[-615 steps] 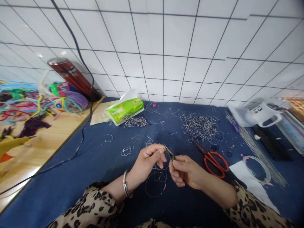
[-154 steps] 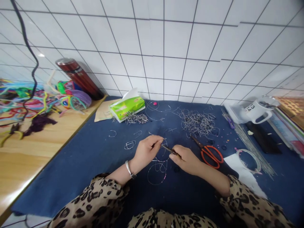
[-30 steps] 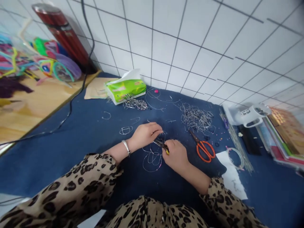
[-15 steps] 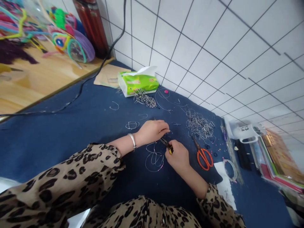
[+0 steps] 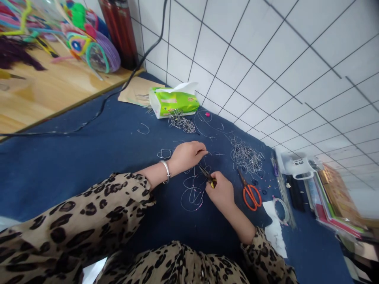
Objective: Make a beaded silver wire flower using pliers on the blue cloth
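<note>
My right hand (image 5: pixel 220 191) is closed around a pair of pliers (image 5: pixel 206 174) with yellow on the handles, its dark jaws pointing up and left. My left hand (image 5: pixel 189 156) is just beyond the jaws, thumb and fingers pinched together at the right. What the pinch holds is too fine to make out; thin wire shows close beneath it. Below the hand lies a looped wire piece (image 5: pixel 193 195) with small pink beads, flat on the dark blue cloth (image 5: pixel 112 157). To the left of my left wrist rests a small bent wire shape (image 5: pixel 165 154).
Orange-handled scissors (image 5: pixel 251 196) lie right of my right hand, below a tangled wire heap (image 5: pixel 247 156). A green tissue pack (image 5: pixel 174 103) stands near the tiled wall, with more bent wire pieces (image 5: pixel 182 121) before it. A black cable (image 5: pixel 102 108) crosses the upper left.
My left hand has lifted slightly up and left, away from the pliers. Their jaws now show in full, apart from the fingers. The camera view has shifted a little.
</note>
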